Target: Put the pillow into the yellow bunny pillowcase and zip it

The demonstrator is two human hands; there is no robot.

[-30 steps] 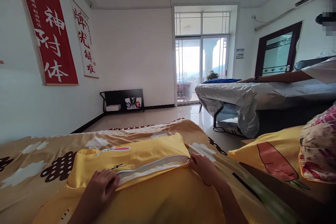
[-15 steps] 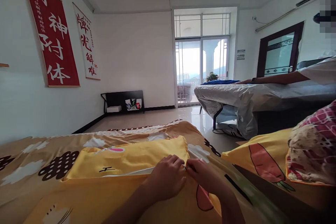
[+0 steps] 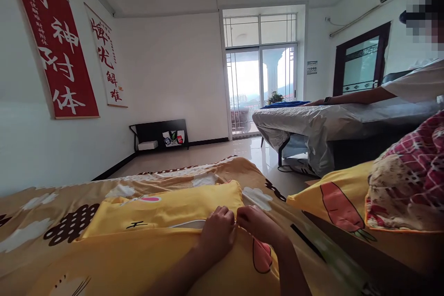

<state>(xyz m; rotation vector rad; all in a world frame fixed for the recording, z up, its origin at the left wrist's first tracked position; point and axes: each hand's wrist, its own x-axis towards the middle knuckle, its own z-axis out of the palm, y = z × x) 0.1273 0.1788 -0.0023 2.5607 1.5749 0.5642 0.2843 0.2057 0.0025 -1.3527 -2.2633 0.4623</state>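
A yellow pillowcase [image 3: 163, 201] with a printed face and carrot lies before me on a patterned bedspread [image 3: 31, 217]. Its slit shows a narrow strip of white pillow [image 3: 192, 224] to the left of my hands. My left hand [image 3: 218, 233] is closed on the fabric at the slit's right end, fingers curled over the edge. Right beside it, my right hand [image 3: 262, 225] pinches the same edge near the pillowcase's right corner. Whether a zipper pull sits between those fingertips is hidden.
To the right lie another yellow carrot-print cloth [image 3: 322, 189] and a maroon patterned cushion [image 3: 409, 180]. Beyond stands a plastic-covered table [image 3: 294, 122], where another person's forearm [image 3: 360, 97] rests. A black low bench [image 3: 159, 132] is by the far wall.
The view has turned slightly right, so things sit further left. The visible white strip in the slit has become shorter. Both hands keep hold of the pillowcase edge, close together.
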